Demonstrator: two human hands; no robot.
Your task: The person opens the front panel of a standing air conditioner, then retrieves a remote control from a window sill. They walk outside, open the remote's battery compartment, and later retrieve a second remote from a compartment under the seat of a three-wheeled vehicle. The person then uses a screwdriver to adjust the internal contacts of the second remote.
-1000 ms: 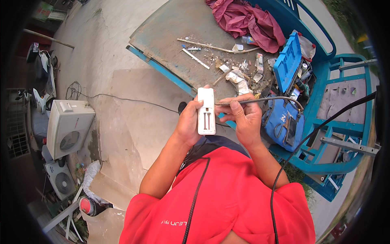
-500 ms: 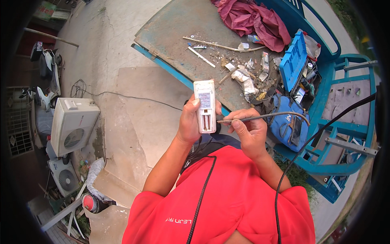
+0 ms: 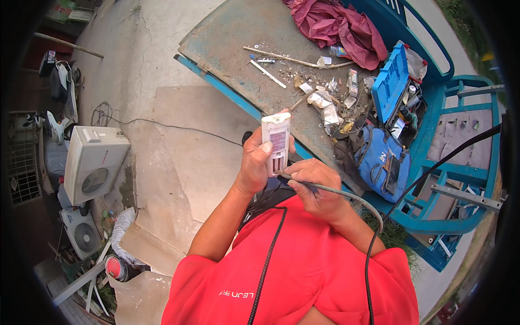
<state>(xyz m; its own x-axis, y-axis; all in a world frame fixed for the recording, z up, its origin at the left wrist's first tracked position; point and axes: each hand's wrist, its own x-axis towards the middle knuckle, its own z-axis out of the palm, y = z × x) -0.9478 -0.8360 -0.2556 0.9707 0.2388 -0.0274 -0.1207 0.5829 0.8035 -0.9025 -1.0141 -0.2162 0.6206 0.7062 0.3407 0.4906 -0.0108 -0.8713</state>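
Note:
My left hand (image 3: 253,165) is closed around a white remote control (image 3: 275,125), its back turned up toward me and my thumb pressed on its side. Toward its lower end, the uncovered battery compartment (image 3: 278,164) shows dark reddish strips inside. Pinched in my right hand (image 3: 318,187) is a thin grey cable (image 3: 362,200), which curves away to the right. The cable's tip touches or nearly touches the lower end of the compartment; exact contact is too small to make out.
Ahead is a worn flatbed (image 3: 233,51) with scraps, sticks and a maroon cloth (image 3: 338,30). On its right are an open blue toolbox (image 3: 391,81) and a blue bag (image 3: 382,162). Air-conditioner units (image 3: 96,162) and a paint can (image 3: 116,267) stand at left.
My right hand has moved left and slightly down, bringing the cable's tip from beside the remote control onto its battery compartment. The remote control has tilted and shifted slightly.

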